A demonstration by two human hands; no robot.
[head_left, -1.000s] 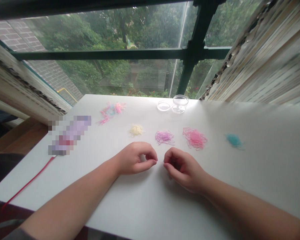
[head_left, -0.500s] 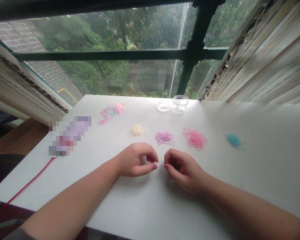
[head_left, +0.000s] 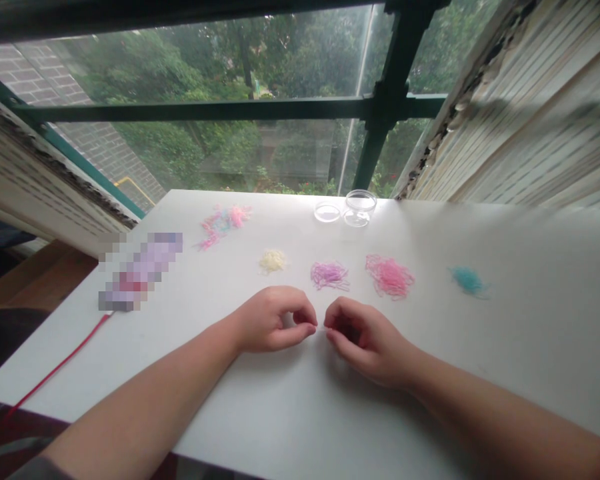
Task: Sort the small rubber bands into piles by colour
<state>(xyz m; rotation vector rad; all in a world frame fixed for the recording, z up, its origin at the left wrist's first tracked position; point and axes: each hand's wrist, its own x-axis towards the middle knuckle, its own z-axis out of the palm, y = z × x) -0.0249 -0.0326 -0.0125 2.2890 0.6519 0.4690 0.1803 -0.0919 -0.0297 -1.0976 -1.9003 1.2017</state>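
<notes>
While the two hands nearly meet above the white table, the left hand has thumb and forefinger brought together at the tips, and the right hand, facing it, does the same. Whether they pinch anything I cannot tell (a faint pale wisp seems to show between them, too small to make out). Purple strands lie just beyond the fingertips, between cream strands and pink strands; blue strands sit well apart, further right. Near the far edge, by the window, stands a clear cup. The near edge passes beneath the left forearm, and broad white surface stretches rightward from the right hand.
</notes>
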